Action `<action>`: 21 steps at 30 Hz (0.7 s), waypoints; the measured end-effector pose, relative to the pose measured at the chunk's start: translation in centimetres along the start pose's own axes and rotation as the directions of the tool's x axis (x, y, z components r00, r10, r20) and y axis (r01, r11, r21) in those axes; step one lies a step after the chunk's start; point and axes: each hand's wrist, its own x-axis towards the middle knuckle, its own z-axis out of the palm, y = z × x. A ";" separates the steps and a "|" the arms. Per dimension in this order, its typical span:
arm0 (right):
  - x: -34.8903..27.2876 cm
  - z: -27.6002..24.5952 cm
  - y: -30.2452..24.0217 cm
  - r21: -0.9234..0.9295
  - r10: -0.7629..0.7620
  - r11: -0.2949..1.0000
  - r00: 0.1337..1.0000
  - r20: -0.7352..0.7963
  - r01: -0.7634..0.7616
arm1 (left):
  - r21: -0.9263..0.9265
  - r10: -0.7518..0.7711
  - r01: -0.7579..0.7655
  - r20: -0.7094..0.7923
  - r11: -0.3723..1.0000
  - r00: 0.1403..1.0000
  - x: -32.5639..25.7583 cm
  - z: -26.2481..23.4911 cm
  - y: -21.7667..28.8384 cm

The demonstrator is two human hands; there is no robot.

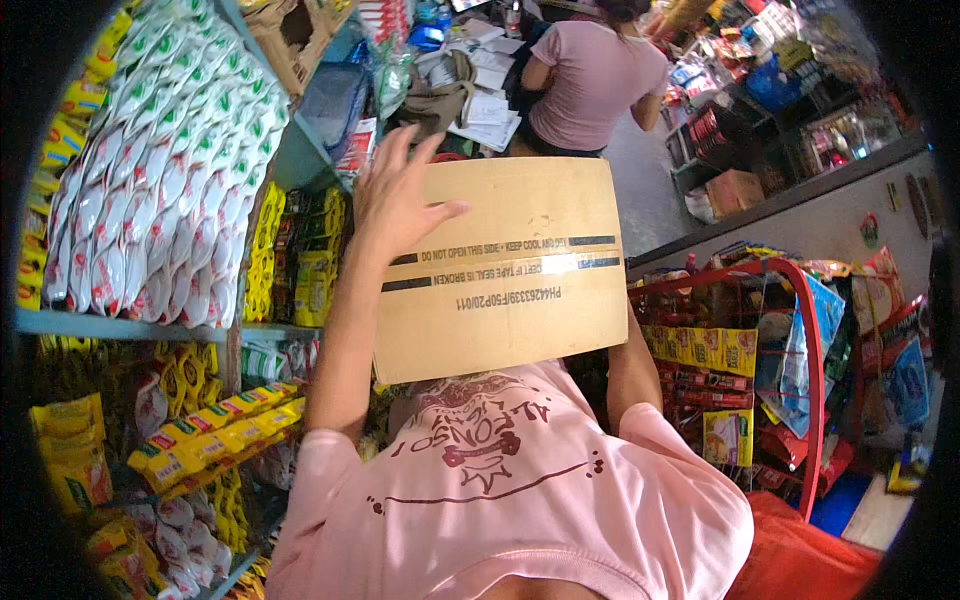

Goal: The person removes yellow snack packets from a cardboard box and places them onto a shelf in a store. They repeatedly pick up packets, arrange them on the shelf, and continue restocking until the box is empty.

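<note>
The box [500,345] hid the right hand, its forearm [634,372] vanishing behind; the top edge cut off a co-worker's head [626,7]; the bottom edge cut the shirt [520,515]; far goods [795,50] were too small to tell.

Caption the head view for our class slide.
A spread left hand at the edge of a cardboard box, white packets hanging nearby.

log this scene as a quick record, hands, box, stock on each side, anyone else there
left hand: spread open at the far-left corner of the cardboard box
right hand: hidden by the box; right forearm shows
stock left: hanging white sachets, yellow packets
stock right: red-framed rack with hanging packets
other person: beyond the box, pink shirt, back turned
</note>
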 end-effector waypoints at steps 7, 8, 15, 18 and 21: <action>4.4 1.1 1.5 -0.327 0.197 0.934 0.970 0.142 -0.142 | -0.319 0.138 0.368 0.887 0.873 0.440 5.8 4.6 -4.4; 4.7 0.8 1.5 -0.402 0.211 0.905 0.966 0.151 -0.135 | -0.324 0.139 0.403 0.895 0.856 0.424 4.6 5.3 -5.4; 4.1 1.4 -6.5 -0.922 -0.212 0.147 0.922 0.323 0.357 | -0.082 -0.088 0.192 0.675 0.978 0.733 -2.0 10.5 -5.5; -1.8 9.8 -13.3 -0.872 0.113 0.443 0.952 0.285 0.208 | 0.016 -0.153 0.190 0.658 0.982 0.737 -2.5 10.9 -4.9; -9.3 17.2 -15.8 -0.770 0.332 0.593 0.800 0.500 0.235 | 0.029 -0.156 0.171 0.581 0.985 0.799 -4.4 13.0 -4.3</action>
